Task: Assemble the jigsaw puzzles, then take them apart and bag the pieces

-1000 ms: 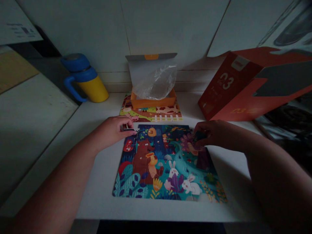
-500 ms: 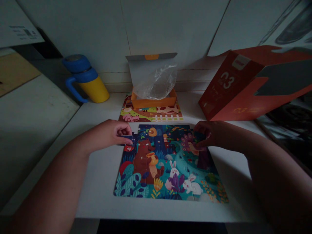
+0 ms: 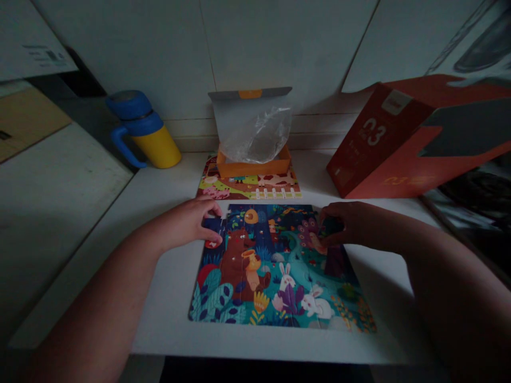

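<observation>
A colourful forest jigsaw puzzle [image 3: 279,266] with a bear and rabbits lies flat on the white table [image 3: 167,298]. My left hand [image 3: 191,223] rests at the puzzle's far left corner, fingers curled around a dark blue puzzle piece [image 3: 213,226] that lies at that corner. My right hand [image 3: 347,223] is at the puzzle's far right corner, fingers bent and pressed on a dark piece [image 3: 331,226] there. Both forearms reach in from the near edge.
A second finished puzzle [image 3: 247,187] lies behind, with an orange open box [image 3: 252,166] and a clear plastic bag [image 3: 259,135] on it. A blue and yellow mug [image 3: 143,133] stands back left. A large red carton [image 3: 403,143] lies back right against the wall.
My left hand has lowered the blue piece onto the puzzle's far left corner. My right hand has stayed at the far right corner. The camera shifted slightly.
</observation>
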A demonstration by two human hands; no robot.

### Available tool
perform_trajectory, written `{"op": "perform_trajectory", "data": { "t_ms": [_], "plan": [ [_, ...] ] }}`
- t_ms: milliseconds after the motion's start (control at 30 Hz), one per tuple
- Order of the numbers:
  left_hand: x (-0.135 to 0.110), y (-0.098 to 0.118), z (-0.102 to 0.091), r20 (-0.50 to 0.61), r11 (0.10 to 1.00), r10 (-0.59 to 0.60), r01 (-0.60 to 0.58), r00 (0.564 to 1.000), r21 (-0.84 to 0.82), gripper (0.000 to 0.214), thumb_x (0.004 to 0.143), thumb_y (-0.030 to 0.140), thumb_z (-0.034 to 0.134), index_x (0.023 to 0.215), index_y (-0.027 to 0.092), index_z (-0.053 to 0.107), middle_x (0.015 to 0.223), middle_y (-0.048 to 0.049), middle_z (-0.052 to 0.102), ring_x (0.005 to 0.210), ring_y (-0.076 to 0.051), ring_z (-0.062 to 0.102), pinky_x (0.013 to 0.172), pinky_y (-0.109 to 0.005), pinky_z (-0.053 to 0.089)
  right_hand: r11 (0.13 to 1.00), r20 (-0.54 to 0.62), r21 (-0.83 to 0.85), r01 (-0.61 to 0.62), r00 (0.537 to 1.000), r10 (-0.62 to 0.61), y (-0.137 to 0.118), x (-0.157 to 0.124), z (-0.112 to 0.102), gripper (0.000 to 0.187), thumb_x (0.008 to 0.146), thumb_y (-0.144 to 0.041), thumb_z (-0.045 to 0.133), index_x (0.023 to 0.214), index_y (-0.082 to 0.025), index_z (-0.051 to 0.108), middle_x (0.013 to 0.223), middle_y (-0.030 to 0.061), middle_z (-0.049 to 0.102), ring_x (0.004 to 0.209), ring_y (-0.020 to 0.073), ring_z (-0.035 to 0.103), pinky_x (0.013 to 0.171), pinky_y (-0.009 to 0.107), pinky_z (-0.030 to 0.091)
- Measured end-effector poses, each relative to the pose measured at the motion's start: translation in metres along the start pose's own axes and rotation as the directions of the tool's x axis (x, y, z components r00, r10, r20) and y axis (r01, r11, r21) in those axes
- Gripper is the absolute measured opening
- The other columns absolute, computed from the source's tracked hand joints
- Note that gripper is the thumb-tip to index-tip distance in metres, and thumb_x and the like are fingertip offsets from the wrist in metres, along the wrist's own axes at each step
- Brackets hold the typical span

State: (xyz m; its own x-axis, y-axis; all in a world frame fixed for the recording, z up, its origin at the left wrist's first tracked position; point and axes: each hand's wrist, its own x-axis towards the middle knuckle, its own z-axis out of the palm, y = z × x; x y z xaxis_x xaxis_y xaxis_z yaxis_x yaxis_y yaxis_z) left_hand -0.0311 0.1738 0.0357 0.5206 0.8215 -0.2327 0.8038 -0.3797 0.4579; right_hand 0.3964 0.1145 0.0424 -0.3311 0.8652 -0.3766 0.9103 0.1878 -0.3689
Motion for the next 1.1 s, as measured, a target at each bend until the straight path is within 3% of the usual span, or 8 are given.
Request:
{"op": "perform_trajectory", "data": {
  "t_ms": [233, 500, 600, 767, 900, 1000, 1100],
  "plan": [
    [0.0, 0.007, 0.001, 0.025, 0.999, -0.013, 0.014, 1.0, -0.044, 0.048, 0.07, 0.043, 0.088, 0.098, 0.024, 0.055, 0.096, -0.0003, 0.065, 0.086, -0.024, 0.061, 0.07, -0.031, 0.039, 0.998, 0.027, 0.062, -0.004, 1.0, 0.002, 0.003, 0.001, 0.001, 0.041, 0.081, -0.06, 0.082, 0.106, -0.028, 0.076, 0.108, 0.0049, 0.079, 0.094, 0.0295, 0.072, 0.078, 0.038, 0.048],
    [-0.001, 0.011, -0.005, 0.096, 0.967, 0.078, -0.052, 0.992, -0.25, 0.037, 0.075, 0.043, 0.085, 0.1, 0.023, 0.067, 0.095, 0.0014, 0.069, 0.086, -0.02, 0.064, 0.075, -0.03, 0.047, 0.999, 0.01, 0.052, 0.01, 1.0, -0.011, -0.003, -0.005, -0.004, 0.037, 0.08, -0.059, 0.081, 0.1, -0.028, 0.077, 0.096, 0.0039, 0.078, 0.081, 0.025, 0.069, 0.068, 0.034, 0.044],
    [0.003, 0.008, -0.002, 0.037, 0.946, 0.071, -0.056, 0.997, -0.319, 0.039, 0.077, 0.047, 0.086, 0.101, 0.023, 0.069, 0.096, -0.0004, 0.073, 0.087, -0.022, 0.067, 0.076, -0.032, 0.051, 0.998, -0.028, 0.055, -0.028, 0.999, 0.03, -0.003, -0.004, -0.005, 0.041, 0.079, -0.063, 0.081, 0.099, -0.028, 0.076, 0.089, 0.0033, 0.078, 0.076, 0.0241, 0.068, 0.064, 0.033, 0.042],
    [0.018, 0.006, 0.02, -0.214, 0.859, 0.103, -0.195, 0.971, -0.474, 0.039, 0.08, 0.049, 0.086, 0.104, 0.023, 0.07, 0.123, -0.0076, 0.074, 0.105, -0.024, 0.07, 0.092, -0.04, 0.055, 0.989, -0.264, 0.144, 0.023, 0.964, 0.016, -0.005, 0.008, 0.005, 0.038, 0.084, -0.06, 0.079, 0.101, -0.026, 0.075, 0.085, 0.0034, 0.078, 0.071, 0.0217, 0.067, 0.063, 0.032, 0.043],
    [0.026, 0.017, 0.034, -0.235, 0.924, 0.124, -0.199, 0.964, -0.328, 0.036, 0.083, 0.037, 0.087, 0.113, 0.024, 0.072, 0.107, -0.0039, 0.073, 0.098, -0.024, 0.068, 0.088, -0.04, 0.055, 0.986, -0.272, 0.164, 0.035, 0.962, 0.011, -0.015, 0.02, 0.018, 0.033, 0.083, -0.053, 0.082, 0.1, -0.026, 0.074, 0.078, 0.0005, 0.076, 0.067, 0.0198, 0.066, 0.06, 0.03, 0.041],
    [0.026, 0.028, 0.036, -0.311, 0.968, 0.148, -0.203, 0.939, -0.15, 0.044, 0.081, 0.027, 0.09, 0.121, 0.025, 0.071, 0.112, -0.0043, 0.074, 0.104, -0.025, 0.068, 0.093, -0.041, 0.054, 0.992, -0.226, 0.128, 0.013, 0.974, 0.016, -0.02, 0.025, 0.022, 0.028, 0.085, -0.048, 0.081, 0.099, -0.025, 0.074, 0.073, -0.0005, 0.073, 0.063, 0.0194, 0.064, 0.058, 0.03, 0.04],
    [0.026, 0.032, 0.036, -0.321, 0.967, 0.224, -0.252, 0.92, -0.046, 0.051, 0.082, 0.024, 0.091, 0.127, 0.024, 0.067, 0.125, -0.0072, 0.074, 0.117, -0.028, 0.067, 0.105, -0.045, 0.051, 0.994, -0.32, 0.083, 0.07, 0.947, -0.04, -0.016, 0.03, 0.023, 0.036, 0.082, -0.046, 0.084, 0.107, -0.023, 0.075, 0.097, 0.0066, 0.076, 0.08, 0.0246, 0.071, 0.069, 0.034, 0.051]
  ]
}}
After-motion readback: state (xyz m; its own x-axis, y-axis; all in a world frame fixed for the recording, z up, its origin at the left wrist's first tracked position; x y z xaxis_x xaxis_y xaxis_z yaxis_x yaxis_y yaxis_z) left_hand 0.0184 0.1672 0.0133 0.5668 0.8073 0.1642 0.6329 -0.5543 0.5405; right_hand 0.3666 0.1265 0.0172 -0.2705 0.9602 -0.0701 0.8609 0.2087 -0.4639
